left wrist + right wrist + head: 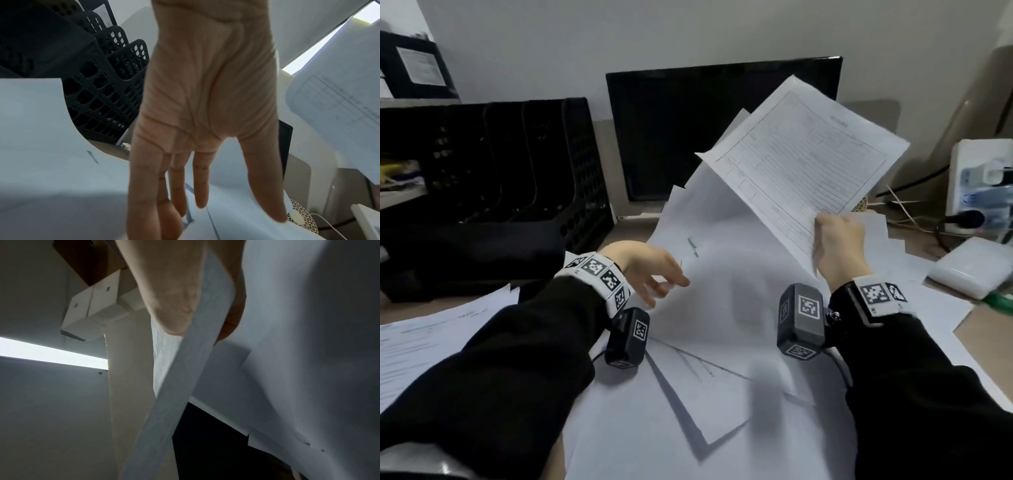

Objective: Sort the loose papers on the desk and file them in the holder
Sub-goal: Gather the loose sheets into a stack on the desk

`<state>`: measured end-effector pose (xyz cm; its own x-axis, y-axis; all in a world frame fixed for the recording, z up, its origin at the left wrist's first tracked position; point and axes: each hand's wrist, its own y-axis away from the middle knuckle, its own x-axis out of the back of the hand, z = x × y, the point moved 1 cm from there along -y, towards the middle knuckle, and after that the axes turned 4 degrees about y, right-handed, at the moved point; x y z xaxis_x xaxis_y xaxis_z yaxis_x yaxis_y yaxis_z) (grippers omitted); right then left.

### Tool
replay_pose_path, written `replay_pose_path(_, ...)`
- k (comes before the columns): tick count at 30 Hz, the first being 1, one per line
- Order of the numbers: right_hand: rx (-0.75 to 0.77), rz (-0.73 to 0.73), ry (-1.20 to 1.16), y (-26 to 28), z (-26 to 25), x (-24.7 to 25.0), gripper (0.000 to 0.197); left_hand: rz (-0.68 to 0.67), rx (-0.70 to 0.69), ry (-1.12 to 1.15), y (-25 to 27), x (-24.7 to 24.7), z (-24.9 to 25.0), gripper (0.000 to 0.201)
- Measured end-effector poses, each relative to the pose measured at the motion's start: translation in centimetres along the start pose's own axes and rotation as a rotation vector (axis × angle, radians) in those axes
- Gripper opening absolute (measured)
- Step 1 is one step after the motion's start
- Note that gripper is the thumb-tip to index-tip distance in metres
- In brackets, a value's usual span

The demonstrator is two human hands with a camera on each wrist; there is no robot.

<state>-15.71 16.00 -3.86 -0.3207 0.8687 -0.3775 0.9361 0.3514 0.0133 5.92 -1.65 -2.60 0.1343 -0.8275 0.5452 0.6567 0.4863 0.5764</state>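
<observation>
The right hand [840, 245] pinched a printed form [804, 164] by its lower corner, tilted up at centre right, probably to read before sorting. The left hand [650, 270], fingers loose and spread, touched the blank sheets [722, 274] at centre. The black holder [517, 164] waited at upper left.

printed form [804, 161]: thin matt white paper. holder [582, 164]: black perforated plastic, matt. monitor [681, 130]: glossy black screen. sleeves [517, 359]: black cloth.

left hand [645, 265] spread, fingers straight; right hand [840, 246] raised, fingers curled tight.
</observation>
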Motion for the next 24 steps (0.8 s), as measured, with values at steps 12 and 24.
replay_pose_path(12,-0.25,-0.08,-0.086,2.7,3.6,-0.9,0.032,0.127,-0.166,0.001,1.1,-0.7,0.0,0.026)
replay_pose_path(24,-0.245,0.027,-0.054,1.7,1.2,0.4,0.032,0.639,-0.268,0.065,2.9,4.8,-2.3,0.01)
